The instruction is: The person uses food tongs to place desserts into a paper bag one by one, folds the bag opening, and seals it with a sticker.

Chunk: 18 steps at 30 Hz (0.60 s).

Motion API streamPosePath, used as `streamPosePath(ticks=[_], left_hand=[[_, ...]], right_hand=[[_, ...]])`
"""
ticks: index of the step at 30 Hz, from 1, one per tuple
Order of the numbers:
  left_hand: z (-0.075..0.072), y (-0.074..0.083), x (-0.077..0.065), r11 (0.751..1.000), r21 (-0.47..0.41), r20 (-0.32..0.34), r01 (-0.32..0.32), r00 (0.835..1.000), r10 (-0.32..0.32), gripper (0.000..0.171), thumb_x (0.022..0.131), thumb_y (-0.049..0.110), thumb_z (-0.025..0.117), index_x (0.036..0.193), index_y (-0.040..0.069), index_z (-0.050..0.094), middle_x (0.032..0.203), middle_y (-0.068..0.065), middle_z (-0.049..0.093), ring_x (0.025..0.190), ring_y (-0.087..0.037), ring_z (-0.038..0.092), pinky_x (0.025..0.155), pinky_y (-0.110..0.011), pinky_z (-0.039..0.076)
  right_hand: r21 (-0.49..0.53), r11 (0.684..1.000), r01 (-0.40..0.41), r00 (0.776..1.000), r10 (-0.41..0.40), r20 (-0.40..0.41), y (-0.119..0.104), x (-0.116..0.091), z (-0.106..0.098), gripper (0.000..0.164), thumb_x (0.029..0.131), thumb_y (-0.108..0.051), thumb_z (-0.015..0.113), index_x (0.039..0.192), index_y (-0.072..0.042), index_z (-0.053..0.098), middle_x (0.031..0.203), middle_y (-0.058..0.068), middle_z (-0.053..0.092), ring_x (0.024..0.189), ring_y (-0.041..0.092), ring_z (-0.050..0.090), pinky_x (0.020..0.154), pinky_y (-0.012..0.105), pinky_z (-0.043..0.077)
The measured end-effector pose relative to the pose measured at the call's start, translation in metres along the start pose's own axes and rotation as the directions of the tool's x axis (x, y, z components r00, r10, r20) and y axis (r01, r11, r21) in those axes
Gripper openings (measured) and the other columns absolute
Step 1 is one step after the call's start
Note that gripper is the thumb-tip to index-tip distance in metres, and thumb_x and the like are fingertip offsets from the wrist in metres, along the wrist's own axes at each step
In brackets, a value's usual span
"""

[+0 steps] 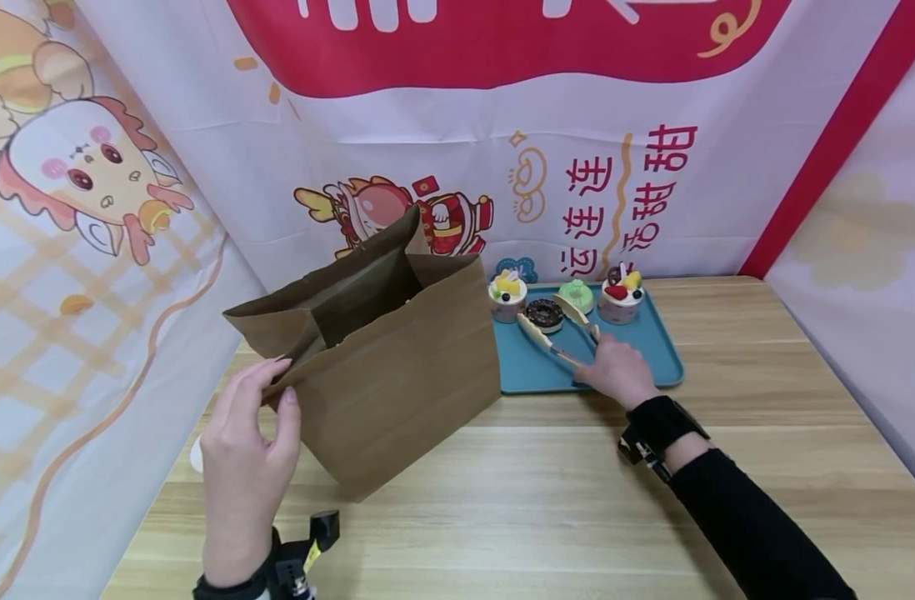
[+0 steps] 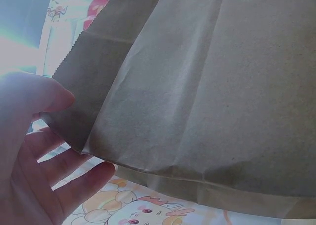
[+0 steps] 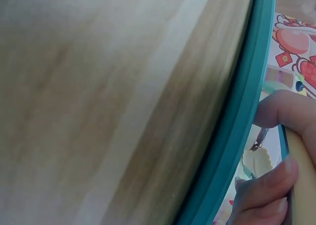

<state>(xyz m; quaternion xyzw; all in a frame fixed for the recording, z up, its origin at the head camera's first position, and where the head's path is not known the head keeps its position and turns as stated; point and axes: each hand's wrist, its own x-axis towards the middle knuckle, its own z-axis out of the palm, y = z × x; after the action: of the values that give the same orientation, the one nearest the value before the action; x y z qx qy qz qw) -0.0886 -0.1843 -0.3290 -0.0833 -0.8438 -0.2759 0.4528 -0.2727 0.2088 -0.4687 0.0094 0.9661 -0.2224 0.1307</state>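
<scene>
My left hand (image 1: pixel 246 458) pinches the left edge of an opened brown paper bag (image 1: pixel 405 367) near its mouth. In the left wrist view, the thumb (image 2: pixel 57 94) lies on one side of the paper and the fingers on the other. My right hand (image 1: pixel 618 372) holds a pair of tongs (image 1: pixel 537 336) with pale tips. Their tips are spread on either side of a chocolate donut (image 1: pixel 545 327) on a blue tray (image 1: pixel 536 371); whether they touch it I cannot tell. Behind it lies a green donut (image 1: pixel 576 293).
Two fruit-topped dessert cups stand on the tray, the left cup (image 1: pixel 507 305) beside the bag and the right cup (image 1: pixel 619 308) near the back corner. All this sits on a wooden table (image 1: pixel 547 508). A printed cloth backdrop (image 1: pixel 442 117) rises behind.
</scene>
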Motion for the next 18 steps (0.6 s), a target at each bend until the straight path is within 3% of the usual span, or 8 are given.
streamPosePath(ticks=[7, 18], left_hand=[[0.000, 0.002, 0.000, 1.000, 0.000, -0.002, -0.001, 1.000, 0.001, 0.032, 0.081, -0.013, 0.062, 0.112, -0.007, 0.066, 0.112, -0.024, 0.067, 0.100, -0.034, 0.061, 0.096, -0.002, 0.036], [0.000, 0.002, 0.000, 1.000, 0.004, -0.004, 0.003, 1.000, -0.003, 0.032, 0.081, -0.013, 0.062, 0.112, -0.007, 0.066, 0.112, -0.024, 0.068, 0.101, -0.034, 0.061, 0.096, -0.002, 0.036]], right_hand=[[0.016, 1.000, 0.006, 1.000, -0.005, -0.001, 0.004, 0.001, -0.001, 0.055, 0.080, -0.036, 0.071, 0.111, 0.003, 0.048, 0.080, 0.013, 0.054, 0.067, 0.026, 0.053, 0.052, 0.031, 0.041], [0.063, 0.998, 0.028, 1.000, -0.027, -0.007, 0.003, -0.009, -0.013, 0.059, 0.081, -0.034, 0.071, 0.116, 0.006, 0.048, 0.082, 0.012, 0.053, 0.068, 0.024, 0.053, 0.053, 0.030, 0.041]])
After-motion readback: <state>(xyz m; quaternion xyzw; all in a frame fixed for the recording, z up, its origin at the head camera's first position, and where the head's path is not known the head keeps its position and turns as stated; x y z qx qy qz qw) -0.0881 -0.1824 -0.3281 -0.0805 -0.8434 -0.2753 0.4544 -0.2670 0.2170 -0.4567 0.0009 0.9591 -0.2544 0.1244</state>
